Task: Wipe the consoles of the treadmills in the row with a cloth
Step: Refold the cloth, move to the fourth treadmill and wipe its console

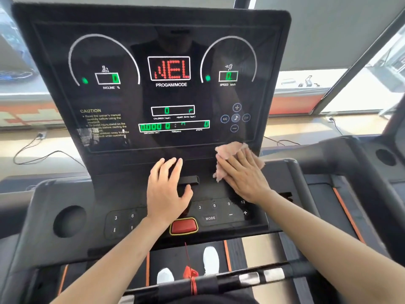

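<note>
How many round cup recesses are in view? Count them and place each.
2. One recess lies in the console's left wing; the other lies at far right, seemingly on the neighbouring machine. The right forearm may hide another.

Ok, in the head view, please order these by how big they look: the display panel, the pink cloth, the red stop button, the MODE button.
1. display panel
2. pink cloth, partly covered by the right hand
3. red stop button
4. MODE button
</note>
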### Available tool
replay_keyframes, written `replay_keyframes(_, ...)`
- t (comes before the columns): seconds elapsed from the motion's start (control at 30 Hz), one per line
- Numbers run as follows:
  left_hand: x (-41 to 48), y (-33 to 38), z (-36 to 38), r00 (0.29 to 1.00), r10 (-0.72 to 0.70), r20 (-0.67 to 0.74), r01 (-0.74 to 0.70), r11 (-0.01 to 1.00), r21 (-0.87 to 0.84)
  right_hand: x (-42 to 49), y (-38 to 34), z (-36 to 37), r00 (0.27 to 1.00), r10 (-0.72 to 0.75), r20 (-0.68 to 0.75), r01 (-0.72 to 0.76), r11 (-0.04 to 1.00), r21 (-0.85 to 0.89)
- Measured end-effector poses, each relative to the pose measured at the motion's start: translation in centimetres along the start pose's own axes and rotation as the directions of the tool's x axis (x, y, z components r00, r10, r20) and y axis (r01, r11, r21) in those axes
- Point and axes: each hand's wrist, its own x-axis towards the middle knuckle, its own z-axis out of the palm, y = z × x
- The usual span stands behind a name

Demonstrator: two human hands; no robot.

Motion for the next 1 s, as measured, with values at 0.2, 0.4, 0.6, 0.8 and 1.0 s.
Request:
replay_keyframes(0.2, -0.6, -2.3, -0.9, 0.997, 0.08, -0.003, -0.08, 0.996, -0.035, 2.5, -1.2, -0.2, 0.984, -0.174, -0.035, 0.171, 0.983, -0.059)
replay_keyframes(0.4, -2.9, -5.5, -2.7, 0.986, -0.096, -0.139, 0.091, 0.995, -0.043, 6.3, -3.8, 0.1, 0.937, -0.347, -0.039, 0.34, 0.933, -0.12)
replay_keyframes(0.6, -6.1, -10.1, -5.7, 0.914, -0.373, -0.159, 0.379, 0.925, 0.008, 9.4, -9.7, 0.3, 0.931, -0.362, -0.045, 0.359, 0.932, -0.052)
replay_keyframes(0.8, -9.6, -13.2, -7.0, 0.792, -0.61, 0.003, 0.61, 0.792, -0.006, 13.3, -16.2, 0.6, 0.923, -0.371, -0.102, 0.378, 0.924, 0.063)
replay_keyframes(1.0, -10.9, -14.6, -8.3, 0.8, -0.589, 0.115, 0.6, 0.781, -0.174, 16.1, -21.8, -0.3, 0.851, -0.524, -0.026, 0.524, 0.852, -0.01)
